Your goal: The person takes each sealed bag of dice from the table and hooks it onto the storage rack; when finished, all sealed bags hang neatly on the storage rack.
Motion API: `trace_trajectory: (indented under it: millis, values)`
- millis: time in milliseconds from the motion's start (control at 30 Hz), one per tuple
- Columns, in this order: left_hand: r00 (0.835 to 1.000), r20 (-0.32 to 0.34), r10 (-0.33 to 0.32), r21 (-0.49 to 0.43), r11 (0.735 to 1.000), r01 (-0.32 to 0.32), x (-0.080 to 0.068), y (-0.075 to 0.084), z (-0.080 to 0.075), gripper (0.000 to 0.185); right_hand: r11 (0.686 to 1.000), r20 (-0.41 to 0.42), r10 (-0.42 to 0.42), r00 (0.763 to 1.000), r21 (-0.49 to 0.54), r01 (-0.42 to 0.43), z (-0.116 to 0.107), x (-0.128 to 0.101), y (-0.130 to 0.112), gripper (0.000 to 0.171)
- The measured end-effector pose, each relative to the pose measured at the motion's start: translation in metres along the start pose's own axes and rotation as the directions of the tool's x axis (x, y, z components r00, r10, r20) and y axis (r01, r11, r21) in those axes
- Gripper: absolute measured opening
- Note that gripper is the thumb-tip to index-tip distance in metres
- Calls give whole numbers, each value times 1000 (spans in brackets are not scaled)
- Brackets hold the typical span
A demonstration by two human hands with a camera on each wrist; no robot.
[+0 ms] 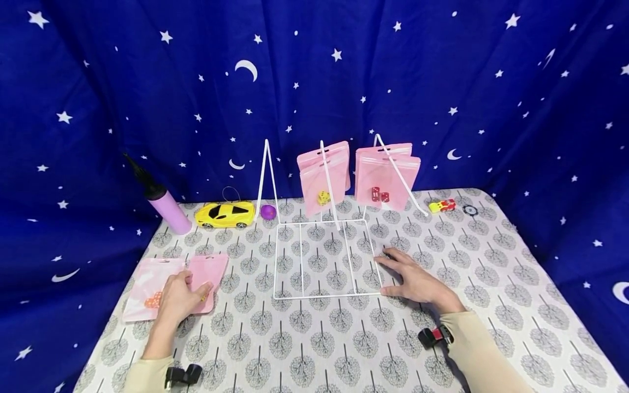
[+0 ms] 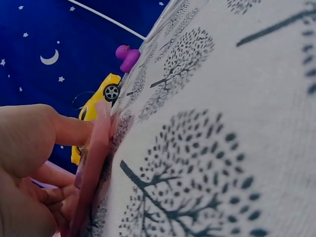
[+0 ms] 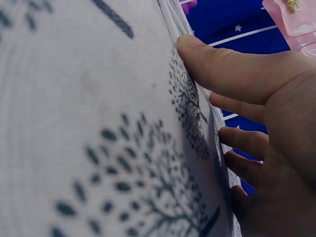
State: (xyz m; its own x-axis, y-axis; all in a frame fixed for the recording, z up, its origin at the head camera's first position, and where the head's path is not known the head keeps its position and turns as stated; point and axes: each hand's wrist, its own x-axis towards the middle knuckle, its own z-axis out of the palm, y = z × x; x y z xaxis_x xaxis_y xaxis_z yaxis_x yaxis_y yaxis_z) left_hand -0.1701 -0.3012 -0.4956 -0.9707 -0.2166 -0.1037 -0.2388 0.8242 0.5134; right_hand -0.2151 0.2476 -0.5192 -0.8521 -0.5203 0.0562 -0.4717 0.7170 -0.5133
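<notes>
Pink pouch (image 1: 203,275) pinched by the left hand (image 1: 182,297) left of the white wire rack (image 1: 326,259), right hand (image 1: 417,281) flat, fingers straight, on the rack's right edge

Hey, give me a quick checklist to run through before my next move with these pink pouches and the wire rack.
1. Left hand holds a pink pouch at its edge on the table: ok.
2. Right hand lies flat against the wire rack base, fingers straight, steadying it: ok.
3. Free rack space: the left prong carries nothing: ok.
4. Pouches already hung sit upright with dice showing: ok.
5. Pouch under the left hand is sealed: cannot tell.
6. Second flat pouch lies within reach beside the left hand: ok.
</notes>
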Motion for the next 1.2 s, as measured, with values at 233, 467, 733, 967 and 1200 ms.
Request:
trace_trajectory:
  millis: [233, 467, 733, 967, 1200]
  values:
    - [997, -72, 1, -80, 997, -7, 1, -7, 8, 62, 1000, -5, -6, 1000, -2, 6, 1, 0, 1, 80]
    - [991, -135, 16, -111, 993, -31, 0, -10, 13, 59, 1000, -6, 0, 1000, -2, 0, 0, -1, 1, 81]
    - [984, -177, -3, -117, 993, -18, -7, -7, 4, 67, 1000, -4, 0, 1000, 12, 0, 1, 1, 0, 80]
    - [992, -119, -43, -74, 997, 35, -8, -8, -1, 78, 1000, -4, 7, 1000, 13, -7, 1, 0, 1, 80]
    - [997, -41, -68, -34, 997, 67, -6, -10, 0, 91, 1000, -6, 1, 1000, 8, -1, 2, 0, 2, 81]
